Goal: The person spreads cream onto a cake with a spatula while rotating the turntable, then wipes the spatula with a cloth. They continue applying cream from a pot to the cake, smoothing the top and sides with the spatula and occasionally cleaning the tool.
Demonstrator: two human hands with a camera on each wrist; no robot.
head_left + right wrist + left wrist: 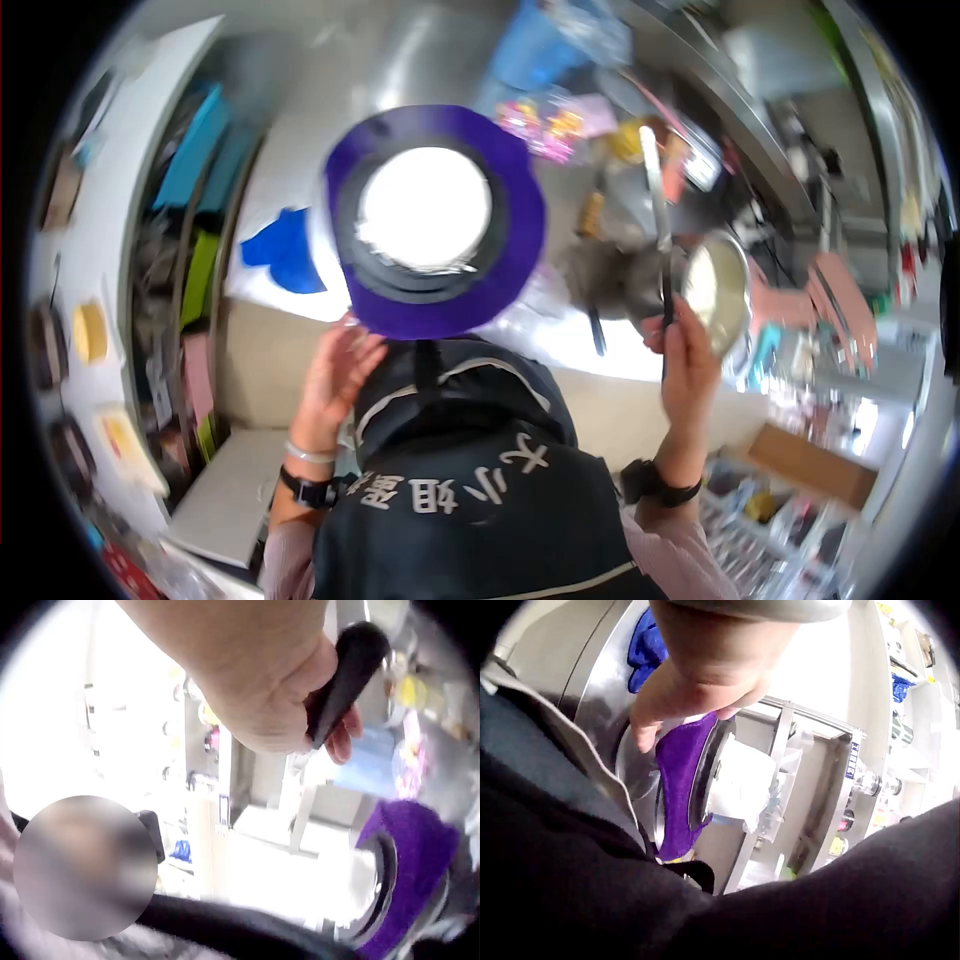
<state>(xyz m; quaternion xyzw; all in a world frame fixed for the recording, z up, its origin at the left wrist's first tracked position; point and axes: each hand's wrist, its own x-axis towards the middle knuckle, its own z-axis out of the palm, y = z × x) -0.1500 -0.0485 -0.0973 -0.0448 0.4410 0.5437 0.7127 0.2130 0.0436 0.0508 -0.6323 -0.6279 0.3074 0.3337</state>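
A white, cream-coated cake (425, 205) sits on a dark grey round base (395, 280) over a purple-covered turntable (515, 215). My left hand (338, 370) is at the turntable's near left edge; in the left wrist view the fingers (646, 724) reach down at the purple cover (679, 780), loosely bent. Off to the right, my right hand (690, 350) grips an icing spatula (655, 185), its long metal blade pointing away from me. The spatula's black handle (352, 675) shows in the right wrist view. Just beside that hand is a metal bowl (735, 285) of pale cream.
A pink stand mixer (840, 300) stands beyond the bowl. Blurred dark round items (610, 280) lie between turntable and bowl. A blue cloth (285, 250) lies left of the turntable; pink and yellow packets (545, 128) and blue plastic (545, 45) are behind it.
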